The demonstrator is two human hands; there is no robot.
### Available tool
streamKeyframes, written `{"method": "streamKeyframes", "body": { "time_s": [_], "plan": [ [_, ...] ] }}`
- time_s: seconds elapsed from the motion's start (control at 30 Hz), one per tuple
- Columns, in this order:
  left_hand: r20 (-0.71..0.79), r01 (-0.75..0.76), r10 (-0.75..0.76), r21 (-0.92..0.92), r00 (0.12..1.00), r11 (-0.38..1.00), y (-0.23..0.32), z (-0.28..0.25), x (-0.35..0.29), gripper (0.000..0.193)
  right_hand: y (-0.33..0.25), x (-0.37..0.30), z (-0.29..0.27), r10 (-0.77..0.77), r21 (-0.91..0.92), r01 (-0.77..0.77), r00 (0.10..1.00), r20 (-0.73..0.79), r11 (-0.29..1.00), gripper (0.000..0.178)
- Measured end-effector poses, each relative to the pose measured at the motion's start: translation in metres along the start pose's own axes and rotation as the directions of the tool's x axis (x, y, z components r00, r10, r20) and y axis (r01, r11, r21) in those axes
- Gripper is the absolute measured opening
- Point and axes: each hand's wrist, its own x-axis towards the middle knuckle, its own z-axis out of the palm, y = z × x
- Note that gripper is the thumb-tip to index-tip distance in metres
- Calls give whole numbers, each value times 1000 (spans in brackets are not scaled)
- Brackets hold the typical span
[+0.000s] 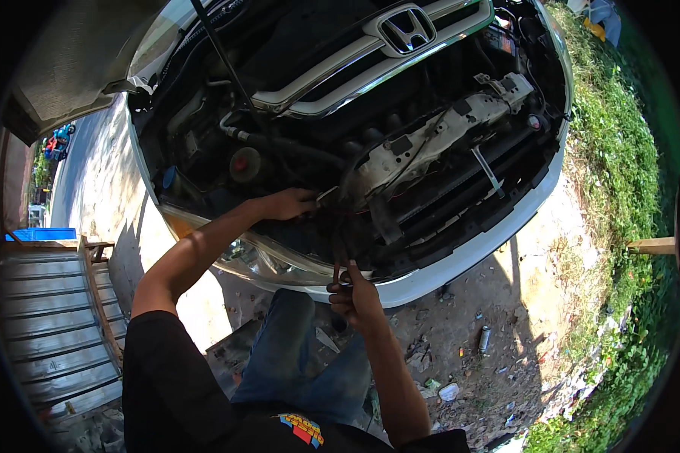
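Observation:
My right hand (357, 298) is closed around the handles of what look like pliers (337, 272), at the front edge of the car's engine bay. The dark far end of the tool reaches up into shadow, and its jaws do not show clearly. My left hand (289, 204) reaches in beside it, palm down. Its fingers are bent together near a thin pale strip (327, 194), and what they pinch, if anything, is hidden. Just right of that hand lies a long, dirty pale-grey panel (423, 140), slanting across the front of the bay.
A chrome grille (340, 72) rests over the engine. A hood prop rod (227, 60) slants down from above. A metal tool or bracket (488, 172) lies by the radiator. Below are the headlight (261, 260) and white bumper (431, 279). Litter and a can (485, 338) lie on the ground.

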Motion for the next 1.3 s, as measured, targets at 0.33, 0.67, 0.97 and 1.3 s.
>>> {"method": "streamKeyframes", "body": {
  "time_s": [0.33, 0.67, 0.97, 1.3],
  "plan": [
    [-204, -69, 91, 113, 975, 991, 0, -2, -14, 36, 19, -3, 2, -6, 391, -92, 970, 242, 916, 37],
    [-148, -63, 179, 572, 973, 818, 45, 18, -29, 36, 26, 1, -8, -5, 395, -112, 959, 282, 912, 40],
    [-259, 385, -301, 762, 918, 520, 75, 40, -7, 50, 26, 4, -10, 10, 393, -115, 966, 259, 912, 42],
    [-165, 191, -108, 650, 980, 736, 31, 28, 5, 45, 29, 5, -7, -8, 389, -114, 955, 298, 914, 40]
  ]
}}
